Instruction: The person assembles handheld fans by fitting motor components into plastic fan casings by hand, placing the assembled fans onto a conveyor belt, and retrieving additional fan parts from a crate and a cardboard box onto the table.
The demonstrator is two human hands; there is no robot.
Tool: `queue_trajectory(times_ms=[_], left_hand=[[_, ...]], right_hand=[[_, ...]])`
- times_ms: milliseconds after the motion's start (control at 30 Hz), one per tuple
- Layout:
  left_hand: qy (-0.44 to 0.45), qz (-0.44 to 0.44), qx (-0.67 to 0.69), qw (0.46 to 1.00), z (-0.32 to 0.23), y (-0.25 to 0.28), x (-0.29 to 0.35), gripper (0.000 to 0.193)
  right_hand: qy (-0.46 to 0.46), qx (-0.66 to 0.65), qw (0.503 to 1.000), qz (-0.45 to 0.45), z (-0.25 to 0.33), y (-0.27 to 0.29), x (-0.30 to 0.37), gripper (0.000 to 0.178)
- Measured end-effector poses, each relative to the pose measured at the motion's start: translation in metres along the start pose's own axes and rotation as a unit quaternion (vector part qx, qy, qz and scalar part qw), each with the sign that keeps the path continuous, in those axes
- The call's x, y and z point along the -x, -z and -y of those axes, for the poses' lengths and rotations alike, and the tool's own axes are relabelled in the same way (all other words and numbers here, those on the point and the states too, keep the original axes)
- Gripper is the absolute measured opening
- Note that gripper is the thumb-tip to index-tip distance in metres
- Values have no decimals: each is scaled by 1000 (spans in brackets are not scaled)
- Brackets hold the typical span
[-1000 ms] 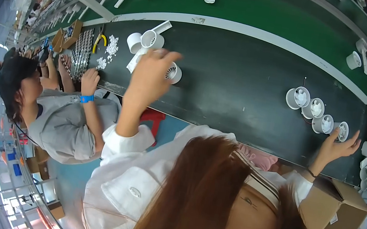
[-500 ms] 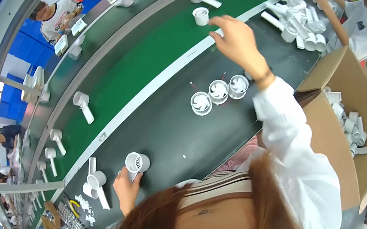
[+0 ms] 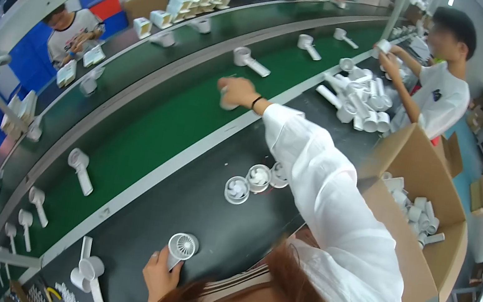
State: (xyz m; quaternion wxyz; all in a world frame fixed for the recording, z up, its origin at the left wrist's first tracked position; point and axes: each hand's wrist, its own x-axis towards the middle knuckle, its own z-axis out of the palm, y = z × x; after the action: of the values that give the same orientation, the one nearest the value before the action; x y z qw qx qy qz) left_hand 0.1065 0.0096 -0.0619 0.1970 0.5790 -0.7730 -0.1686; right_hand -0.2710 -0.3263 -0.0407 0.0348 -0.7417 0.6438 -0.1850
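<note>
Near the lower middle, my left hand (image 3: pixel 161 277) is closed around the handle of a white handheld fan housing (image 3: pixel 183 246), its slotted round face upward. My right hand (image 3: pixel 239 92) reaches out over the green belt, slightly blurred, with fingers curled down on a round white fan part (image 3: pixel 228 106), mostly hidden under them. Between my arms, white fan rotors in round rings (image 3: pixel 236 190) stand in a row on the dark table, the farthest partly behind my right sleeve. At the lower left lie a few white fan housings with handles (image 3: pixel 91 267).
White housings ride the green conveyor (image 3: pixel 137 131). Past my right arm are a heap of housings (image 3: pixel 360 97) and an open cardboard box (image 3: pixel 405 272) holding more white parts. A co-worker (image 3: pixel 438 87) handles a part beside the heap. Yellow-handled pliers (image 3: pixel 52 298) lie lower left.
The view has swung, showing more of the far right. My right hand has closed on the round fan part on the belt. The housing in my left hand now faces up more squarely.
</note>
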Motion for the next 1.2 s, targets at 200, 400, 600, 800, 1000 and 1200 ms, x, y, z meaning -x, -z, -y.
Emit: queue_trajectory(times_ms=[200, 400, 600, 800, 1000, 1200], left_hand=[[-28, 25, -14, 999, -7, 0, -25, 55], [-50, 17, -21, 998, -20, 11, -37, 77], [-199, -177, 66, 962, -37, 16, -32, 45], [-279, -191, 56, 940, -100, -14, -33, 31], [-134, -34, 44, 989, -117, -36, -34, 28], [-96, 49, 75, 991, -95, -67, -30, 18]], right_hand=[[373, -132, 914, 89, 143, 103, 133, 27], [426, -134, 895, 27, 176, 85, 243, 19], [251, -108, 962, 19, 137, 26, 301, 21], [172, -319, 932, -28, 128, 18, 317, 52], [66, -347, 935, -38, 127, 24, 324, 72], [87, -286, 954, -8, 118, 30, 325, 76]])
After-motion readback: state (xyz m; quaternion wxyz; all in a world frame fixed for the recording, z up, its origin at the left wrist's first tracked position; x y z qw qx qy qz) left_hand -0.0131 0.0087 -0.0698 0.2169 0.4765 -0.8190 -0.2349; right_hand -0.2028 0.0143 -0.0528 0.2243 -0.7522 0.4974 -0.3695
